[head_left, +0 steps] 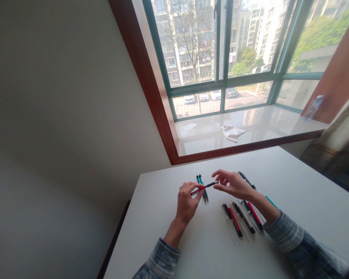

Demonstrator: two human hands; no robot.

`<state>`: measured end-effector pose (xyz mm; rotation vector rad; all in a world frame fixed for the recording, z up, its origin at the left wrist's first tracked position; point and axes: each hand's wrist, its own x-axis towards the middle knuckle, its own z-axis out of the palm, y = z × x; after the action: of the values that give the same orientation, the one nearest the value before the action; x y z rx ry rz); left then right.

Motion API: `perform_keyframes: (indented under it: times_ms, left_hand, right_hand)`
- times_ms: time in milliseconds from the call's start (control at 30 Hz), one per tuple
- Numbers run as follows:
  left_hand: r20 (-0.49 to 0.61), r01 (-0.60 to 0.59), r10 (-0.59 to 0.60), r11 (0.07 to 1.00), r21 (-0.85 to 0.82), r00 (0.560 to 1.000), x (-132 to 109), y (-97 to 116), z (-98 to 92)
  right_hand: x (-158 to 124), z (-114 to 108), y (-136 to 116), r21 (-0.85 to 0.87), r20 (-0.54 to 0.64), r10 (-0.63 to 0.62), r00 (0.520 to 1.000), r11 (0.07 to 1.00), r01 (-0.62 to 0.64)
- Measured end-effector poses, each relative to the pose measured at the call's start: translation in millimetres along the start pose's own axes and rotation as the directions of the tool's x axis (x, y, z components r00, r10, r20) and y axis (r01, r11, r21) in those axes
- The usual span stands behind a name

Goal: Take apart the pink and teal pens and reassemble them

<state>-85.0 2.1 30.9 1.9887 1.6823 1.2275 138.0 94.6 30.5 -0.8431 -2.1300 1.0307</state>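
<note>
A red and black pen (209, 185) is pinched between the thumb and fingers of my left hand (186, 199), tilted with its black end up to the right. My right hand (232, 185) is at that black end, thumb and index finger apart around it; whether they touch it I cannot make out. Behind the held pen, two pens with black and teal parts (201, 184) lie side by side on the white table (163, 193). Below my right hand lies a row of pen parts: red and black barrels (235, 221), black pieces and thin clear tubes.
Beyond my right hand lies a dark pen (246, 180). A teal piece (272, 202) shows partly behind my right wrist. On the windowsill are a crumpled cloth (233, 133), a paper (189, 126) and a clear bottle (313, 108). A wall stands at the left and a curtain (325, 151) hangs right.
</note>
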Motion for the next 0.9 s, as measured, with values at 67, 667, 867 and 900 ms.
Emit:
perform_keyframes:
  times_ms: [67,667,867,900]
  left_hand:
    - [-0.001,0.003,-0.003,1.000,0.001,1.000,-0.1,-0.7,0.2]
    - [-0.011,-0.019,0.019,1.000,0.001,1.000,-0.7,-1.7,0.6]
    - [0.018,-0.055,0.054,0.998,0.042,0.998,-1.9,-1.0,2.0]
    - [0.020,-0.057,0.056,0.997,0.046,0.998,-2.1,-0.8,2.1]
  right_hand:
    - [-0.4,0.1,0.5,0.030,-0.003,-0.020,1.000,0.999,0.020]
    - [-0.1,-0.5,-3.5,-0.052,0.023,-0.064,0.998,0.997,0.065]
    - [1.7,-1.3,-2.3,-0.189,0.049,-0.036,0.998,0.981,0.044]
    - [1.8,-1.5,-2.1,-0.196,0.054,-0.027,0.998,0.980,0.037]
